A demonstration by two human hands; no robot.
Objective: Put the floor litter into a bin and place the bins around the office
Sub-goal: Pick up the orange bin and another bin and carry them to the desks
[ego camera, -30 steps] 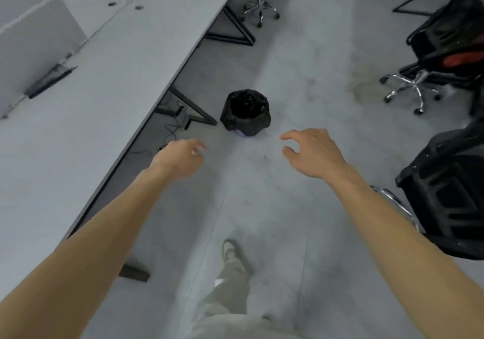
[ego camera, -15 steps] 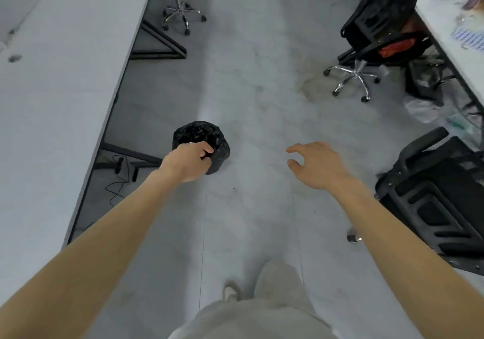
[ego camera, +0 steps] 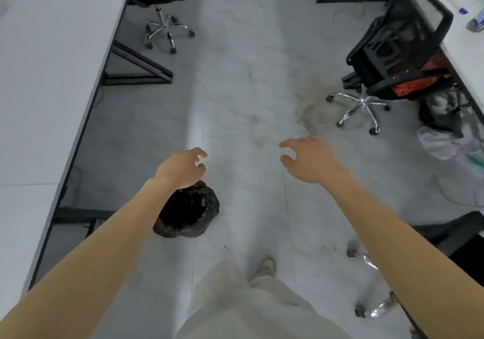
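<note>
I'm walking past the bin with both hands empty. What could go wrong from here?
1. The bin stands on the floor just left of your feet, under your left forearm; a stride could tip it.
2. Chrome chair legs jut out low at right, close to your path: trip risk.
3. Both the left hand and right hand are open and empty, while bags lie under the right desk, possibly missed litter.

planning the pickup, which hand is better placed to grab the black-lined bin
Left, probably. The left hand hangs open just beyond the bin rim, its forearm crossing over it. The right hand, also open, is over bare floor, well to the side.
</note>
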